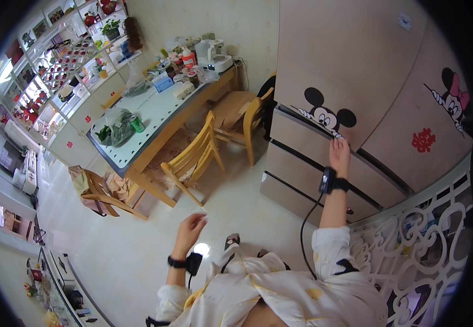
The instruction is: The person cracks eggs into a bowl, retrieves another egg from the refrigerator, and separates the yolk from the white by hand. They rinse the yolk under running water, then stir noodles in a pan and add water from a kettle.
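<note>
My right hand (339, 154) reaches up to the beige refrigerator (351, 71), fingers on the lower edge of its left upper door, just below a cartoon mouse sticker (326, 113). A black band with a cable sits on that wrist. My left hand (191, 224) hangs in front of me over the pale floor, fingers loosely curled, with a small thin pale thing at the fingertips that I cannot make out. It also wears a black wrist device.
Refrigerator drawers (296, 163) lie below my right hand. A dining table (154, 111) with bags, a green can and appliances stands at left, with wooden chairs (195, 155) around it. A display shelf (62, 60) lines the far wall. A white ornate railing (433, 234) is at right.
</note>
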`<action>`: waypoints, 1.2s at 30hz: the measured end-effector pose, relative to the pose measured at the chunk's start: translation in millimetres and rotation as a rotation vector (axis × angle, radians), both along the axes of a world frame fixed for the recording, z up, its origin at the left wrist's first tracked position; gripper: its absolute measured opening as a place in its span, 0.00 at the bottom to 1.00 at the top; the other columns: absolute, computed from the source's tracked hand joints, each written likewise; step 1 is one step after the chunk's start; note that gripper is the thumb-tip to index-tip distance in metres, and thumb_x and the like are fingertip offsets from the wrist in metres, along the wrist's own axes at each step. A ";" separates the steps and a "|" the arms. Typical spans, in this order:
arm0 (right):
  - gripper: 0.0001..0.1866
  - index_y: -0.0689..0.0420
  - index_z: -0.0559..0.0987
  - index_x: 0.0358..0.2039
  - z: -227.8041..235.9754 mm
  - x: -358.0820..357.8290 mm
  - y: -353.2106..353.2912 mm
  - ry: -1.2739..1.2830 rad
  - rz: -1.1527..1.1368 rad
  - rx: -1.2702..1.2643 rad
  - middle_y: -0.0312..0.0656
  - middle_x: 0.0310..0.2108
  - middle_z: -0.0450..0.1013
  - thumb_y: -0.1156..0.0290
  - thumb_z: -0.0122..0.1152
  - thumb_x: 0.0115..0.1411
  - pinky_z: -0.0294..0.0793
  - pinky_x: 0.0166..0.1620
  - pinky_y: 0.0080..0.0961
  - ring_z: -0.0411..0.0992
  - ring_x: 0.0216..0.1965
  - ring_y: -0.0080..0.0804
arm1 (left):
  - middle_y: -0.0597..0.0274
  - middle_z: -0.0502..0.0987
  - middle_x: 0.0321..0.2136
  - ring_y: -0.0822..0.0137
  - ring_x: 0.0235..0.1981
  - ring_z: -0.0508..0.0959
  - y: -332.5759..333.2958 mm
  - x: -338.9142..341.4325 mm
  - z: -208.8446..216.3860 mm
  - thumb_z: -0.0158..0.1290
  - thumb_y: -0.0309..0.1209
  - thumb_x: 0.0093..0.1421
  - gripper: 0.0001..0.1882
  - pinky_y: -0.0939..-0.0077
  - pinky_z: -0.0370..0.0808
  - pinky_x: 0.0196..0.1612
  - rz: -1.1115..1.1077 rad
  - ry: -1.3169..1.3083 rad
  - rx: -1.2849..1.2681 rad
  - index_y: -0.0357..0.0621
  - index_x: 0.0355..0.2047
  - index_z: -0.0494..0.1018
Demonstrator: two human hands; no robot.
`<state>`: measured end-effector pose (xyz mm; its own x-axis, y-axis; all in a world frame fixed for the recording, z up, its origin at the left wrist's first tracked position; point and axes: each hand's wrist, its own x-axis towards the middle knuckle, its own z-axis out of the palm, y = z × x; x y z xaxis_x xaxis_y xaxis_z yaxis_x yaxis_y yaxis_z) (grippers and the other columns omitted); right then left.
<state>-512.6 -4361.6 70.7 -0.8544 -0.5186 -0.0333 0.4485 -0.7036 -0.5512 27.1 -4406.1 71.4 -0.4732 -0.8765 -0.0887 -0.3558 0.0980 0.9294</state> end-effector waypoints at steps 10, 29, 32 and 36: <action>0.22 0.63 0.64 0.56 -31.6 89.7 75.2 0.428 -0.098 0.537 0.46 0.55 0.64 0.70 0.53 0.62 0.59 0.62 0.34 0.63 0.57 0.39 | 0.57 0.60 0.59 0.65 0.58 0.61 -119.8 -174.0 87.7 0.40 0.39 0.67 0.24 0.70 0.57 0.60 -0.506 0.495 -0.425 0.42 0.60 0.58; 0.19 0.53 0.70 0.49 -1.1 -23.3 106.7 -0.041 -0.373 -0.017 0.35 0.43 0.70 0.59 0.53 0.60 0.65 0.51 0.28 0.67 0.46 0.29 | 0.61 0.62 0.56 0.63 0.56 0.65 -349.6 -153.7 1.8 0.37 0.50 0.66 0.30 0.66 0.64 0.58 0.112 0.838 0.312 0.46 0.62 0.53; 0.18 0.54 0.70 0.49 -5.7 5.9 160.6 0.102 -0.216 -0.070 0.34 0.39 0.70 0.57 0.48 0.63 0.66 0.49 0.28 0.67 0.41 0.27 | 0.66 0.72 0.29 0.68 0.27 0.75 -346.4 -149.3 -15.1 0.41 0.45 0.65 0.15 0.73 0.75 0.28 0.244 0.872 0.254 0.49 0.39 0.68; 0.23 0.52 0.64 0.57 1.8 60.9 223.2 0.328 -0.680 0.647 0.35 0.49 0.67 0.55 0.43 0.65 0.64 0.53 0.28 0.67 0.48 0.28 | 0.68 0.69 0.31 0.72 0.31 0.70 -295.6 -130.2 -60.3 0.43 0.44 0.65 0.12 0.77 0.70 0.31 0.208 0.888 0.172 0.49 0.35 0.66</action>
